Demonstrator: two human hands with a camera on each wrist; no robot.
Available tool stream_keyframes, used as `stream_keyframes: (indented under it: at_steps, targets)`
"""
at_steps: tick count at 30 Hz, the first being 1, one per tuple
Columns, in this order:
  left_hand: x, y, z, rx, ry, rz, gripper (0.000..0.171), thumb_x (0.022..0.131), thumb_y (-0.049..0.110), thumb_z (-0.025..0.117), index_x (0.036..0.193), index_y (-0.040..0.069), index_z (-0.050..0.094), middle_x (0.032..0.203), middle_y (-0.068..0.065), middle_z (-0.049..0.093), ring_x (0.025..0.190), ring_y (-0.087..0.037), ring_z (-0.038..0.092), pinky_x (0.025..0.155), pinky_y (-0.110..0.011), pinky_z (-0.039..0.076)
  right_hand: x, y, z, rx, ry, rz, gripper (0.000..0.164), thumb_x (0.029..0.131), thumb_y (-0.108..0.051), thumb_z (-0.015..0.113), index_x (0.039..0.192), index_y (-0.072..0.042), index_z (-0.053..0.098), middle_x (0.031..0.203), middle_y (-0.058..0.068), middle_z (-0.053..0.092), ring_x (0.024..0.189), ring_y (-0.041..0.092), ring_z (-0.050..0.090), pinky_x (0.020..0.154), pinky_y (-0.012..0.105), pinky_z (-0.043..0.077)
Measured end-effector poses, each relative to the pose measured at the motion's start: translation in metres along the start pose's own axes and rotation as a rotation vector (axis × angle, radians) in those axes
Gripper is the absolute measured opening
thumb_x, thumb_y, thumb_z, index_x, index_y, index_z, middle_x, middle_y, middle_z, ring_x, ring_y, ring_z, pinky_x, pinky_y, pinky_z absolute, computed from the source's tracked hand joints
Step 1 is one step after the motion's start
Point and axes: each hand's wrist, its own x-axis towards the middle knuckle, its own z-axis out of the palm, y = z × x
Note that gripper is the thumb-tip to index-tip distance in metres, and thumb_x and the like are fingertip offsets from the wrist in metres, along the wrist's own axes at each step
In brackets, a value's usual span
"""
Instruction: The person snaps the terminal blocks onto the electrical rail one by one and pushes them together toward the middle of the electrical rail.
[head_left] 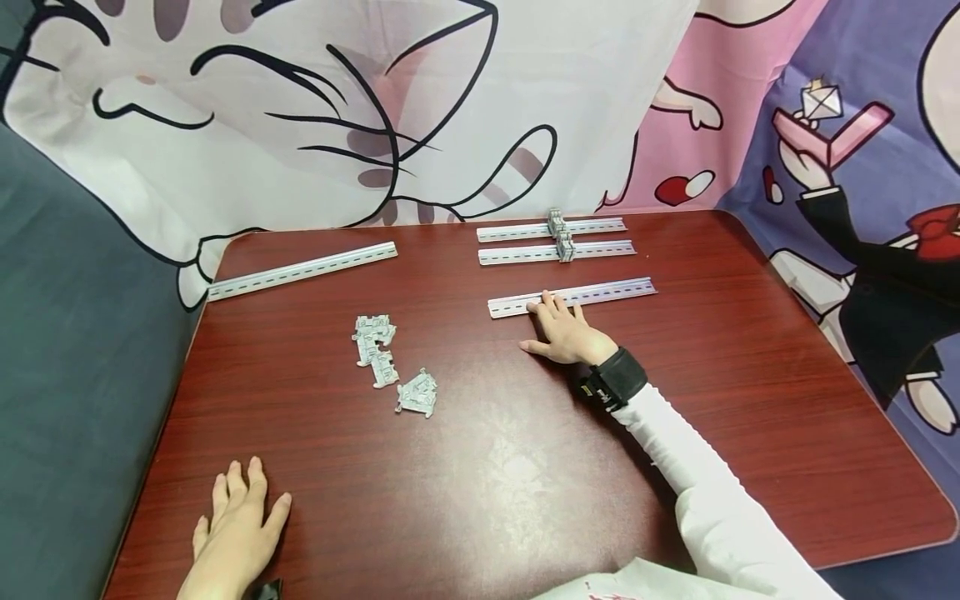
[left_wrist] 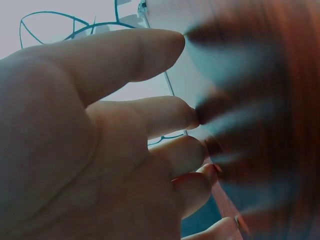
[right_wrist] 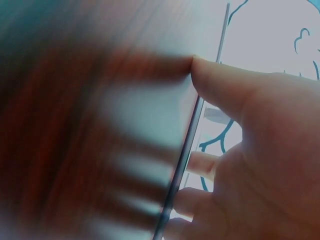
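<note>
Silver slotted rail [head_left: 611, 291] toward the far edge of the tabletop [head_left: 772, 400]; right hand [head_left: 570, 337] released, extended fingertips touching it. Left hand [head_left: 237, 533] loose, fingers spread, near tabletop's left edge.

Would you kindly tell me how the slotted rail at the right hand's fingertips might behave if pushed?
The slotted rail is probably stiff, being thin yet straight along its length. It seems unlikely to roll, since it lies flat on the table. The table's glossy sheen suggests it may slide easily.
</note>
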Motion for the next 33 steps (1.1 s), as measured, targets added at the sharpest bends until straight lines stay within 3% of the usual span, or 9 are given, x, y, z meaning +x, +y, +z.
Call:
stream_keyframes:
  at_steps: [33]
  targets:
    - [-0.004, 0.000, 0.000, -0.002, 0.025, 0.008, 0.086, 0.101, 0.045, 0.040, 0.150, -0.006, -0.011, 0.149, -0.033, -0.026, 0.138, -0.049, -0.028, 0.102, -0.075, -0.010, -0.006, -0.043, 0.015, -0.060, -0.017, -0.109, 0.071, 0.095, -0.050, 0.053, 0.148, -0.009, 0.029, 0.160, 0.024, 0.009, 0.149, 0.039, 0.008, 0.116, 0.063, 0.008]
